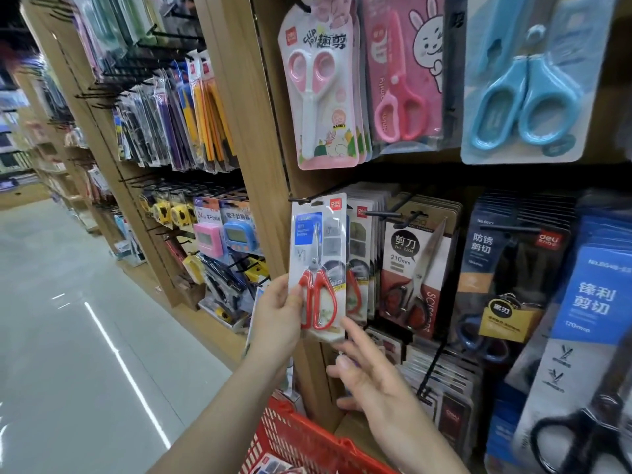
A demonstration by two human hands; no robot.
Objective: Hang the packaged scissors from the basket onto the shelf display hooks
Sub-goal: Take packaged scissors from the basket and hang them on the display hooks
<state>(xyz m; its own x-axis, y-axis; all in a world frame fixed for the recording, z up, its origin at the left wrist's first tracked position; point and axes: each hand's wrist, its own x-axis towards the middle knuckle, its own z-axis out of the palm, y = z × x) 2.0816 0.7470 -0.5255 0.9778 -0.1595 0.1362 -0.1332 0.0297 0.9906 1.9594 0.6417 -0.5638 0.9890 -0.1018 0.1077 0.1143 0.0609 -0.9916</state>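
Head view: your left hand (277, 319) is pinching the scissors pack (319, 254) low, to guide its top onto the shelf's left-edge hook (300, 200); your right hand (369, 374) is hovering, fingers spread, empty.

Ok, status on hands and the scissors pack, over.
Left hand pinches the red-handled scissors in clear card packaging, top at black wire hook. Right hand open below it. No visible obstruction.

The packaged scissors (318, 265) stood upright with the top at the leftmost hook (301, 201) of the lower row, in front of other packs (359, 265) and just right of the shelf upright (253, 131). The left hand (277, 319) held its lower left edge, the right hand (362, 371) lay just below it, and the basket (290, 436) sat beneath both hands.
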